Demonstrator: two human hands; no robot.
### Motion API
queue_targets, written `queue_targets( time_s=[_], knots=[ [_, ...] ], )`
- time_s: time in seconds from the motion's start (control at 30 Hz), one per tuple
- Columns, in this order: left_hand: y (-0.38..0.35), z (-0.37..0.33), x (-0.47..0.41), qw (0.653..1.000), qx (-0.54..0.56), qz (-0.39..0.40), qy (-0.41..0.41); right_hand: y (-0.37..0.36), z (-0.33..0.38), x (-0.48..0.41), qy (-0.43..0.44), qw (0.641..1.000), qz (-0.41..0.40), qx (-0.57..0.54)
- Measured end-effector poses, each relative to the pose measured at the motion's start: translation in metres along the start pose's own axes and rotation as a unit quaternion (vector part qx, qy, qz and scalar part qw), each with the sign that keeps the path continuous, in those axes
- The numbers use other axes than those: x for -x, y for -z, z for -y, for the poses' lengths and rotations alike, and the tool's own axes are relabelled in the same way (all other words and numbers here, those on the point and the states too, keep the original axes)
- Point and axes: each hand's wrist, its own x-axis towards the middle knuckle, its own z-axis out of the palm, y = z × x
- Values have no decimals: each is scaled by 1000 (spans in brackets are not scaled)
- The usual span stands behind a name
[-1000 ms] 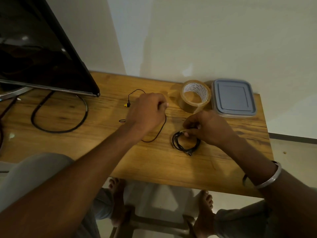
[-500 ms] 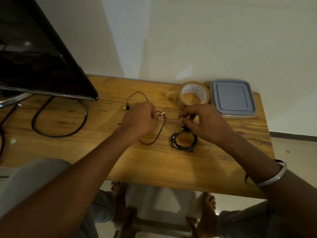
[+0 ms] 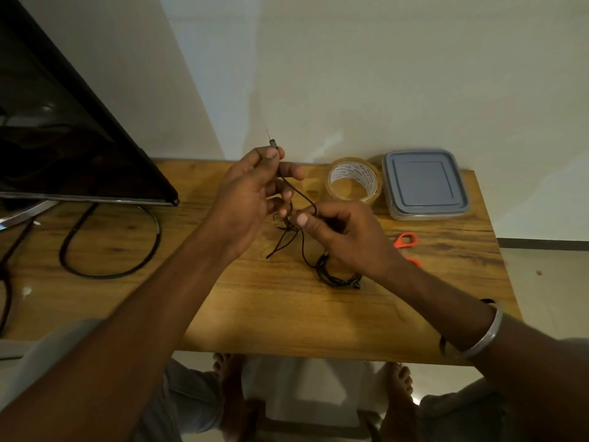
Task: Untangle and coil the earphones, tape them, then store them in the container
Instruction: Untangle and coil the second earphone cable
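The person's left hand point(image 3: 251, 193) was raised over the far middle of the wooden table point(image 3: 287, 317), its thumb and fingers pinching the black earphones point(image 3: 331, 277) by the cable just below the plug point(image 3: 272, 144), which stuck up past the fingertips. From there the cable slanted down to the right hand point(image 3: 347, 234), which pinched it between thumb and forefinger, just right of the left hand and a little nearer. Below the two hands loose strands hung in a small tangle, one end trailing to the tabletop, while another strand ran on to a coiled part of the cable lying flat on the table, at the near side of the right hand and partly hidden by it. A roll of clear tape point(image 3: 352, 180) sat at the far side of the table, just left of the container point(image 3: 425, 185), which had its grey lid on at the far right corner. Orange-handled scissors point(image 3: 405, 240) lay right of the right hand, partly covered by the wrist, which wore a metal bangle point(image 3: 481, 333). A dark monitor point(image 3: 63, 138) stood at the far left, with a thick black cord point(image 3: 110, 275) looped on the table below it
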Motion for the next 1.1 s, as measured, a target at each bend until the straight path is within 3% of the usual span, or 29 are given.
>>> queue_targets(
  time_s=[0.13, 0.27, 0.33, 0.4, 0.47, 0.53, 0.63, 0.67, 0.73, 0.8, 0.83, 0.97, 1.1],
  knots=[
    [2, 5, -1, 997, -64, -47, -12, 11, 7, -7, -20, 997, 60, 39],
    [9, 6, -5, 963, -224, -100, -115, 15, 10, -8, -13, 998, -15, 68],
    [10, 8, -5, 930, -322, -69, -162, 17, 12, -11, 3, 997, -42, 57],
    [5, 10, -2, 917, -355, -34, -180, 19, 9, -12, -7, 997, -16, 70],
    [0, 8, -1, 956, -256, -17, -146, 17, 3, -8, -16, 990, 57, 125],
    [0, 0, -1, 994, -72, 8, -82, 8, -4, -3, -21, 979, 115, 169],
    [3, -13, 0, 996, 66, 54, -15, 1, -9, 1, -23, 982, 102, 155],
    [4, -15, 1, 998, 31, 54, -17, 0, -7, 0, -11, 986, 82, 146],
    [6, -11, 3, 976, -198, 24, -86, 0, 0, -3, 12, 992, 25, 121],
    [11, -2, 2, 884, -434, -6, -174, 1, 8, -8, 31, 995, -36, 84],
    [13, 2, 0, 860, -478, -7, -181, 2, 12, -9, 44, 995, -59, 71],
    [16, 8, -1, 868, -469, 32, -158, 8, 12, -11, 122, 977, -89, 153],
    [17, 10, -2, 869, -465, 48, -161, 10, 8, -12, 118, 971, -86, 188]
  ],
)
